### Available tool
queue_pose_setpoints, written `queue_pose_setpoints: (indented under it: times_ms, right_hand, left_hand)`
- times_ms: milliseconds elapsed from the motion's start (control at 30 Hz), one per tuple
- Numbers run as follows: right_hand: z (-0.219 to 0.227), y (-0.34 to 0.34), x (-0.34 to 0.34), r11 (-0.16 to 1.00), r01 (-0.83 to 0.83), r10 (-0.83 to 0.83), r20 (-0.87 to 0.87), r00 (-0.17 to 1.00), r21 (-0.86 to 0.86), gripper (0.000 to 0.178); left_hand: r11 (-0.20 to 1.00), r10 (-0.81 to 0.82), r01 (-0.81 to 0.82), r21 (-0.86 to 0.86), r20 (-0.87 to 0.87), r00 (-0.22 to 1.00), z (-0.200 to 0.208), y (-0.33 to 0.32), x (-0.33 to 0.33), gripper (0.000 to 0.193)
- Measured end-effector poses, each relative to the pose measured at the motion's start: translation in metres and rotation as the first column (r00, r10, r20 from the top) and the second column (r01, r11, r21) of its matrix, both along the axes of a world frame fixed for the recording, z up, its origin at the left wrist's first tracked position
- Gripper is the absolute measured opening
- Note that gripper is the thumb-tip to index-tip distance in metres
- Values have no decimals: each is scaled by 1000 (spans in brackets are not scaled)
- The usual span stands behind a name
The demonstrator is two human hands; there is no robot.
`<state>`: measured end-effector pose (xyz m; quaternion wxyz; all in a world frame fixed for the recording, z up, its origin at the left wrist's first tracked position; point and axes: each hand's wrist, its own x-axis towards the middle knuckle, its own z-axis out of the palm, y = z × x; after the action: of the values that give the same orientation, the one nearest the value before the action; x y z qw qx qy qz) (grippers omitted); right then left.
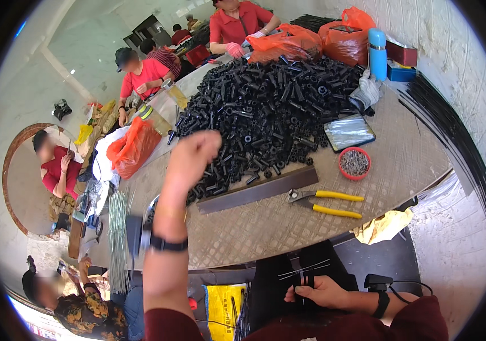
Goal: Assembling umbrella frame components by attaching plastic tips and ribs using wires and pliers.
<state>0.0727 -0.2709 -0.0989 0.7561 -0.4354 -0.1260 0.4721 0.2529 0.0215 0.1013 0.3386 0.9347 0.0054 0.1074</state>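
My left hand (193, 156) is raised over the near left edge of a large heap of small black tubular parts (271, 108). Its fingers are curled closed and slightly blurred; what they hold, if anything, is hidden. Low over my lap, my right hand (323, 292) is closed around thin wires (305, 271), whose pale ends stick out beyond the fingers. Dark slim pieces show beside them, hard to tell from my dark trousers. A dark metal bar (259, 190) lies along the heap's near side. Cutting pliers with yellow handles (338, 204) rest to its right.
A red bowl of small metal pieces (355, 163) stands near a clear-wrapped flat pack (349, 133). Farther back are a blue bottle (377, 54) and orange bags (288, 44). Long black rods (453, 131) lie right, a wire bundle (119, 244) left. Several people work around.
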Motion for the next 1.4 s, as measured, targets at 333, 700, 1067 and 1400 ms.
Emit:
queue_pose_setpoints:
  times_ms: [333,700,1067,1400]
  right_hand:
    - [-3,-11,20,997,6,-5,9,1000,-72,24]
    - [-9,-13,30,999,-19,19,7,1000,-45,25]
    - [0,-1,7,990,91,-75,153,985,-105,21]
    - [8,24,0,972,111,-71,193,979,-207,17]
  left_hand:
    - [858,277,-252,448,9,961,-75,-23,179,30]
    - [984,-80,39,172,235,969,-62,-51,138,18]
    - [913,-275,113,393,388,880,-89,-53,105,19]
    - [369,-83,-280,-886,-332,940,-42,-30,-85,19]
